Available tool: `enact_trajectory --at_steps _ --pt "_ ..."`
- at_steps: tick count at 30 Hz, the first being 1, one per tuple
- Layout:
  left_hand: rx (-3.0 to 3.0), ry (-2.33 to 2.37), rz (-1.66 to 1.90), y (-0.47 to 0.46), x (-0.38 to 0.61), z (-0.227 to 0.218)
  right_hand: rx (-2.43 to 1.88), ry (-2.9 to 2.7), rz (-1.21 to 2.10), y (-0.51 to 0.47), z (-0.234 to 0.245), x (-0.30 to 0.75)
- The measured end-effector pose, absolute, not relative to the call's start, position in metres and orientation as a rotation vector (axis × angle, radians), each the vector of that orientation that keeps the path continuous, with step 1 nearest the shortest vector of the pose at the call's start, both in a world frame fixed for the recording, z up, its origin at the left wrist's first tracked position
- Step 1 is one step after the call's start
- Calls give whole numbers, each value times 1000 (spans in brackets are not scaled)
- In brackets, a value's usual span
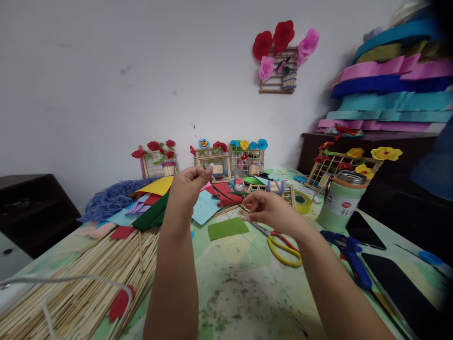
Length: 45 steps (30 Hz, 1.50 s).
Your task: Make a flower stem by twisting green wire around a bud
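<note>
A thin dark green stem (224,194) slants down from left to right between my two hands, above the table. My left hand (193,182) pinches its upper end with thumb and forefinger. Lower down, the fingers of my right hand (264,208) close on the other end. Beneath them a green paper rectangle (228,229) lies flat on the table. Scissors with yellow and red handles (283,250) rest below my right hand, blades pointing toward the paper. Light blue paper (205,207) and red paper (221,191) lie behind the stem.
Bamboo sticks (88,278) and a white cable (81,277) cover the left side. Blue yarn (118,198) is heaped behind. On the right stand a green bottle (339,200), a blue glue gun (350,257) and a phone (399,293). Stick frames with paper flowers (247,156) lean against the wall.
</note>
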<state>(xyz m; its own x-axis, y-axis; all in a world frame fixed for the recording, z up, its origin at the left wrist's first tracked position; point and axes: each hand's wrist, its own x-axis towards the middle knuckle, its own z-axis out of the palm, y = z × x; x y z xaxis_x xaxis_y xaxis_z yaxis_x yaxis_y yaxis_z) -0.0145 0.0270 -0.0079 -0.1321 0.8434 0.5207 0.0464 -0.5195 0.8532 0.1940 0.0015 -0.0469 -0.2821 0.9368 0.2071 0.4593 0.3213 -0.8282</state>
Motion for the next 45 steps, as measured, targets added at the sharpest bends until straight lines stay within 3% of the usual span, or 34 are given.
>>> enact_trajectory --at_steps 7,14,18,26,37,45 --pt "1529 1005 1713 25 -13 -8 -1227 -2010 902 -3 -42 198" --pt "1640 1069 1581 21 -3 -7 -910 -1863 1319 -1 -45 188" --pt "1759 1060 1471 21 6 -9 -859 -1853 1384 -3 -45 183" --pt "1813 1203 1498 20 6 -9 -1113 -2011 1035 -4 -38 209" --pt "2133 1384 1456 2 27 -7 -1028 -1931 622 -17 -38 167" --pt "2038 1255 1454 6 24 -8 -1053 -1827 701 -19 -34 178"
